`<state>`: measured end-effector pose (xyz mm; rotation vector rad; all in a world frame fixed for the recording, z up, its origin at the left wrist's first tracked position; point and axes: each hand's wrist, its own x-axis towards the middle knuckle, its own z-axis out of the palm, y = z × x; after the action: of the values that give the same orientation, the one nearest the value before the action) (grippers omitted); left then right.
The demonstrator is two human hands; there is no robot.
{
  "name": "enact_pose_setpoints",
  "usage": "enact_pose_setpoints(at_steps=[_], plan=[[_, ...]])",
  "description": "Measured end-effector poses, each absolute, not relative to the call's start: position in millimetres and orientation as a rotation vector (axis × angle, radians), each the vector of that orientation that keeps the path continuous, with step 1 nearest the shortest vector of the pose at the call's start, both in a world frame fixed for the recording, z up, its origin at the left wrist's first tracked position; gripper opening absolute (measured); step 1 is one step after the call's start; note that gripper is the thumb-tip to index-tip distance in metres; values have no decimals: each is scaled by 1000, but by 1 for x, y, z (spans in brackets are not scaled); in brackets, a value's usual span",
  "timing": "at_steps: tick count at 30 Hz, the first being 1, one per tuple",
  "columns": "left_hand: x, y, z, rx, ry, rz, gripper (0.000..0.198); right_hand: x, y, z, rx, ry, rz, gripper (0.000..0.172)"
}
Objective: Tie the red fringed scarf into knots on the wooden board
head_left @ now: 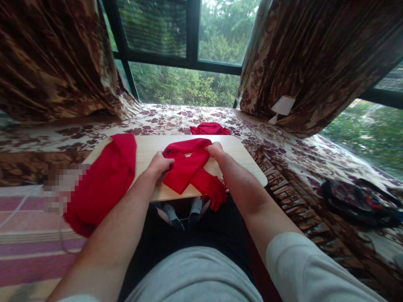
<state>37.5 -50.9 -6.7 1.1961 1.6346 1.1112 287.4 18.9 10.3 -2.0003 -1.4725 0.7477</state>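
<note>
Two hands on one red scarf [185, 167] atop the counter [147, 147]: right hand [215, 149] w/ grip closed on the top fold, left hand [160, 164] touching its l. edge, grip curled, can't tell if pinching, long axis slanting from right grip down-left btw both.

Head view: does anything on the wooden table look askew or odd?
The red cloth hangs far off the table on the left; the scarf has its fringed end drooping over the near edge. Nothing spilled or damaged.
</note>
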Motion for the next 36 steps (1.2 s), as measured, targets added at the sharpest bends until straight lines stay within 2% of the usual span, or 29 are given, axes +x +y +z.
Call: enact_pose_setpoints(at_steps=[4,10,12,17,24,29,33,36], plan=[[34,-55,-5,1134,1575,1029,26,289,14,15,-1955,-1458,754,32],[38,-67,8,1142,1496,838,37,284,2,17,-1952,-1437,947,45],[40,-68,9,1149,1538,819,34,281,-3,18,-1979,-1454,1032,41],[42,-62,3,1128,1545,844,25,275,-7,12,-2017,-1406,1080,16],[32,-60,3,1094,1465,820,28,282,-3,-1,-1895,-1205,1048,13],[27,-62,8,1081,1388,764,32,289,-6,-4,-1835,-1136,1015,20],[26,-61,7,1100,1381,750,29,291,-8,-8,-1833,-1111,988,29],[25,-61,4,1104,1379,791,27,290,-10,-8,-1819,-1123,992,28]])
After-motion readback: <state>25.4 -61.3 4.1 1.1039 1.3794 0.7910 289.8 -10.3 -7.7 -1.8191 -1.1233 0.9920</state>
